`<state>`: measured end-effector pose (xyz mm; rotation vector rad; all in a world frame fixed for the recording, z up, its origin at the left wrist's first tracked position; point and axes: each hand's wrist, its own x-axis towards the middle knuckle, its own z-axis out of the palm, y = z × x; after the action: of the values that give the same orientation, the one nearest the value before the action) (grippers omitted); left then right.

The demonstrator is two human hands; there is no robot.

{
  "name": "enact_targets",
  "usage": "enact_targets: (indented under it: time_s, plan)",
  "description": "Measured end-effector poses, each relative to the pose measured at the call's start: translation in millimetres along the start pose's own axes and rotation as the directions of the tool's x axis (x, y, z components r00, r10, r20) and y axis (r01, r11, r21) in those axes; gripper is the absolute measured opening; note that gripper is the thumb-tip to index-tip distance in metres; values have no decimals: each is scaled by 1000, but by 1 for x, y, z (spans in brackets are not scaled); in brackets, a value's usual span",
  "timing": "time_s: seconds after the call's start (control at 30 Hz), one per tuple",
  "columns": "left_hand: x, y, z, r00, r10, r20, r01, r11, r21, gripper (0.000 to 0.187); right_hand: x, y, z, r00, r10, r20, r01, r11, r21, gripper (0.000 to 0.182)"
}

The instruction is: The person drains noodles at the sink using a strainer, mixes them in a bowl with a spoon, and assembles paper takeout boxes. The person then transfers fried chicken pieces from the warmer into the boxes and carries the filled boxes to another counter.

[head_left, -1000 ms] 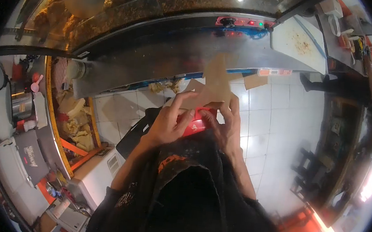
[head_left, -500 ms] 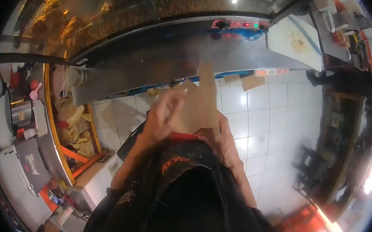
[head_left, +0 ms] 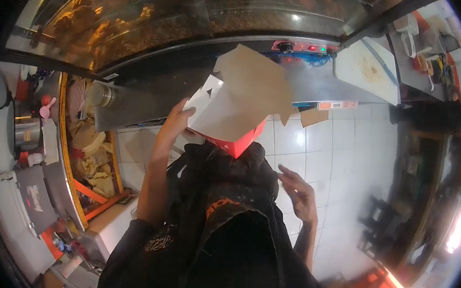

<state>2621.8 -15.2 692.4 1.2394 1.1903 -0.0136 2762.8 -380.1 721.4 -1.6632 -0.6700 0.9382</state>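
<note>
A cardboard food box (head_left: 246, 93) with its lid flap up is held before my chest. It is plain and pale inside, with red walls outside and a white side flap. My left hand (head_left: 176, 120) grips its left edge, the thumb over the side flap and the other fingers mostly hidden below. My right hand (head_left: 298, 196) is apart from the box, to its lower right, fingers spread and nothing in them. Beyond the box runs a metal counter (head_left: 143, 73) below a glass display case (head_left: 159, 14) with fried food inside.
At right, a white cutting board (head_left: 366, 68) lies on the counter beside a red control panel (head_left: 304, 48). A clear jar (head_left: 101, 95) stands at the counter's left end. An orange-framed rack (head_left: 95, 157) holds crumpled paper. Another person (head_left: 436, 114) is at far right.
The flat-looking cardboard between both hands now shows as a box with red walls, raised in my left hand. My right hand has let go and moved right and down.
</note>
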Motion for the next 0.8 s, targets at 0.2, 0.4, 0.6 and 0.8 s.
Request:
enact_targets:
  time_s: [0.2,0.4,0.6,0.8]
  plan:
    - [30,-28,7,895,410,175,-441,753,489,44,52,-103,19,963,-27,-268,22,1000,-23,41]
    - [-6,28,32,711,434,554,-666,668,331,40,135,-66,37,963,-248,-110,146,817,-558,76]
    - [-28,33,30,627,538,564,-706,699,119,29,146,-58,31,941,-301,-152,187,842,-507,28]
    - [-41,33,31,545,650,530,-825,530,198,26,147,-67,27,930,-285,-232,184,907,-379,15]
